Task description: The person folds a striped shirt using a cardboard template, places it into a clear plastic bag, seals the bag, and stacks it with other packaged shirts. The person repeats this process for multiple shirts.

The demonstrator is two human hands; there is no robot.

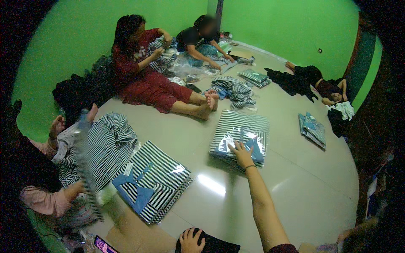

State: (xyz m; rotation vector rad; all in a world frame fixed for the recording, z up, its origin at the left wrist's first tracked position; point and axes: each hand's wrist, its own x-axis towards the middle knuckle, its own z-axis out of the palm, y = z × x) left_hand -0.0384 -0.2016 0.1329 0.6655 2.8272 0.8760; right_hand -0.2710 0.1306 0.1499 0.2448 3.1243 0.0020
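My right hand [241, 155] reaches forward and lies with fingers spread on the near edge of a stack of folded striped shirts in clear plastic bags [236, 125]. The shirts have blue collars. Low in the picture, my left hand [192, 241] rests with fingers apart on black cloth [219, 244], holding nothing that I can see. Left of centre lies another stack of folded black-and-white striped shirts [156, 179], with blue collars and a white tag on top.
At left, a person in pink sleeves [46, 200] handles a blurred striped piece beside a loose striped heap [109, 145]. Two people sit farther back among clothes; another lies by the right wall. Smaller bagged stacks [312, 130] sit at right. A phone [104, 244] lies at the lower left.
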